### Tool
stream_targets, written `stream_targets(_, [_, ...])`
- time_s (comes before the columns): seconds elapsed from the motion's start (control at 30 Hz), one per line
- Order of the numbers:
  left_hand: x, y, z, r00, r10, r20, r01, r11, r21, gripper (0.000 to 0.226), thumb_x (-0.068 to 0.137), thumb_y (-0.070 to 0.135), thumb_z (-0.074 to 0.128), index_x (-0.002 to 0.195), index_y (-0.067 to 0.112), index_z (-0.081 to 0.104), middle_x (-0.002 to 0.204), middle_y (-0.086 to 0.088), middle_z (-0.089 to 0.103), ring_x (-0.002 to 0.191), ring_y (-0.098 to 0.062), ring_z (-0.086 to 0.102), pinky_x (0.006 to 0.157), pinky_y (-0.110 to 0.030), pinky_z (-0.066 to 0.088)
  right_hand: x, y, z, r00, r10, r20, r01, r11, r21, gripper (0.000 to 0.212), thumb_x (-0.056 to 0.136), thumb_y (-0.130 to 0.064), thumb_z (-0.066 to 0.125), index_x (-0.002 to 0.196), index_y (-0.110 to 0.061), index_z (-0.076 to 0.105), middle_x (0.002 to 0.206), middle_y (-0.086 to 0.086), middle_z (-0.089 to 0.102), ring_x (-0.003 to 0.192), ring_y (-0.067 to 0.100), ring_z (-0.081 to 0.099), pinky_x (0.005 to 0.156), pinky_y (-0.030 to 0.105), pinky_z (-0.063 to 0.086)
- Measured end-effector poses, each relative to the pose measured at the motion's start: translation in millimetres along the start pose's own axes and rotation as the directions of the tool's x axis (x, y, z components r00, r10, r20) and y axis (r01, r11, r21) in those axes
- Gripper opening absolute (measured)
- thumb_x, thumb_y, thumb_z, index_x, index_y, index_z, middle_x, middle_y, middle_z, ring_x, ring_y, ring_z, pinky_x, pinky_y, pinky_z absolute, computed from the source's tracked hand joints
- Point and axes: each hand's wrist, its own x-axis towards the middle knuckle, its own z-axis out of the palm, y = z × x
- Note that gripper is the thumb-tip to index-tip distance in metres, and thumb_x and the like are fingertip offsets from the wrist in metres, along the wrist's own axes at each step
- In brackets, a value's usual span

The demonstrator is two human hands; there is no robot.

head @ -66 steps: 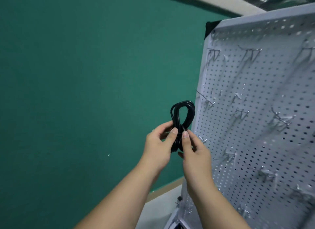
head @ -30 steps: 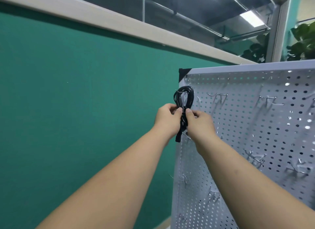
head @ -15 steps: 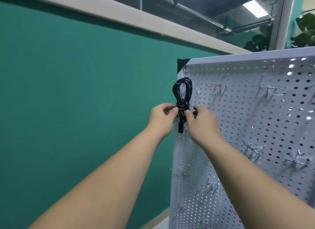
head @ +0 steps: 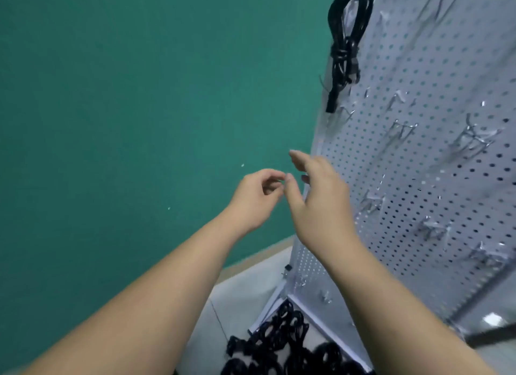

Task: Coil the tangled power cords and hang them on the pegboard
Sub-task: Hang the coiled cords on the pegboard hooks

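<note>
Against a green wall (head: 139,95), a white pegboard (head: 418,179) fills the right side of the frame, tilted in this wide-angle view and studded with bare metal hooks (head: 402,131), blurred in places. A tan strip (head: 265,250) runs along the foot of the wall, above a pale surface (head: 243,288) on which the board's lower corner stands.

At the bottom centre of the frame, a pile of black tangled power cords (head: 279,341) lies against the board's white bottom edge, partly hidden behind the person's right forearm.

Both bare hands are raised at mid-frame, just beside the board's left edge, and hold nothing. The left hand (head: 257,201) has its fingers loosely curled toward the thumb, with a gap showing between them. The right hand (head: 321,204) is spread, fingers reaching up and forward, its thumb tip close to the left hand's fingertips; whether the two touch cannot be told. Neither hand is seen touching the board.

The coiled power cord (head: 344,53) hangs at the upper right of the frame, near the board's top left corner, well above both hands. Its loop is at the top, its middle is bound with wraps of its own cable, and its plug end (head: 331,102) dangles below.
</note>
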Motion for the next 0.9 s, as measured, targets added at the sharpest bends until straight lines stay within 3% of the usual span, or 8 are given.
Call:
stream_targets(0.1, [-44.9, -62.9, 6.4, 0.987, -0.149, 0.063, 0.146, 0.988, 0.060, 0.021, 0.096, 0.003, 0.068, 0.114, 0.011, 0.075, 0.097, -0.007, 0.078, 0.081, -0.009, 0.065, 0.083, -0.032, 0.057, -54.6, 28.0, 38.8, 0.976, 0.140, 0.169, -0.142, 0.990, 0.001, 0.039, 0.103, -0.021, 0.062, 0.141, -0.017, 0.064, 0.132, 0.003, 0.068, 0.118, 0.017, 0.065, 0.106, 0.039, 0.052])
stream_targets(0.2, [-88.5, -112.0, 13.4, 0.942, -0.320, 0.101, 0.307, 0.943, 0.125, 0.019, 0.097, 0.015, 0.069, 0.113, 0.022, 0.074, 0.088, 0.008, 0.073, 0.074, -0.006, 0.063, 0.076, -0.031, 0.056, -108.1, 60.6, 73.2, 0.881, 0.317, 0.350, -0.304, 0.948, -0.093, 0.040, 0.102, -0.023, 0.063, 0.141, -0.016, 0.064, 0.133, 0.004, 0.069, 0.115, 0.021, 0.067, 0.104, 0.040, 0.053])
stream_targets(0.3, [-128.2, -151.6, 21.2, 0.885, -0.453, 0.112, 0.426, 0.882, 0.204, 0.018, 0.096, 0.029, 0.067, 0.113, 0.030, 0.074, 0.094, 0.012, 0.072, 0.083, -0.014, 0.068, 0.070, -0.029, 0.055, -157.0, 98.8, 101.3, 0.676, 0.517, 0.526, -0.443, 0.855, -0.271, 0.043, 0.102, -0.029, 0.063, 0.143, -0.019, 0.062, 0.133, 0.006, 0.070, 0.118, 0.025, 0.067, 0.101, 0.037, 0.052])
stream_targets(0.4, [-163.4, -189.0, 23.1, 0.821, -0.548, 0.161, 0.482, 0.816, 0.321, 0.020, 0.098, 0.031, 0.066, 0.117, 0.028, 0.072, 0.100, 0.012, 0.070, 0.080, -0.010, 0.066, 0.064, -0.024, 0.047, -195.7, 135.5, 120.4, 0.432, 0.619, 0.656, -0.405, 0.783, -0.472, 0.040, 0.100, -0.037, 0.064, 0.134, -0.016, 0.068, 0.128, 0.007, 0.073, 0.119, 0.030, 0.066, 0.096, 0.034, 0.052])
stream_targets(0.47, [-184.4, -211.5, 21.7, 0.771, -0.604, 0.202, 0.490, 0.765, 0.419, 0.022, 0.099, 0.032, 0.067, 0.120, 0.027, 0.070, 0.103, 0.011, 0.068, 0.086, -0.011, 0.066, 0.074, -0.028, 0.053, -216.4, 151.1, 125.5, 0.303, 0.647, 0.700, -0.378, 0.756, -0.534, 0.038, 0.102, -0.039, 0.063, 0.126, -0.011, 0.070, 0.124, 0.009, 0.073, 0.114, 0.031, 0.067, 0.090, 0.034, 0.053])
stream_targets(0.53, [-201.1, -230.0, 21.1, 0.724, -0.651, 0.227, 0.492, 0.718, 0.492, 0.025, 0.099, 0.034, 0.069, 0.123, 0.026, 0.069, 0.101, 0.012, 0.066, 0.096, -0.015, 0.065, 0.088, -0.032, 0.054, -236.2, 161.4, 132.9, 0.223, 0.659, 0.718, -0.390, 0.735, -0.554, 0.041, 0.104, -0.039, 0.063, 0.130, -0.007, 0.069, 0.127, 0.011, 0.072, 0.115, 0.032, 0.066, 0.092, 0.035, 0.053])
stream_targets(0.67, [-228.4, -256.1, 24.8, 0.665, -0.706, 0.244, 0.518, 0.672, 0.529, 0.027, 0.099, 0.034, 0.069, 0.124, 0.024, 0.068, 0.104, 0.009, 0.066, 0.099, -0.016, 0.064, 0.092, -0.034, 0.054, -277.5, 170.5, 155.7, 0.146, 0.641, 0.754, -0.433, 0.726, -0.534, 0.049, 0.102, -0.039, 0.068, 0.143, -0.013, 0.062, 0.127, 0.010, 0.071, 0.115, 0.030, 0.065, 0.098, 0.034, 0.052])
stream_targets(0.9, [-266.4, -300.8, 41.3, 0.569, -0.796, 0.205, 0.632, 0.583, 0.510, 0.023, 0.100, 0.030, 0.069, 0.122, 0.023, 0.068, 0.104, 0.007, 0.065, 0.097, -0.016, 0.063, 0.088, -0.029, 0.051, -341.3, 176.5, 204.0, 0.068, 0.593, 0.802, -0.393, 0.755, -0.525, 0.051, 0.099, -0.036, 0.069, 0.145, -0.016, 0.059, 0.130, 0.007, 0.069, 0.118, 0.028, 0.065, 0.094, 0.032, 0.053])
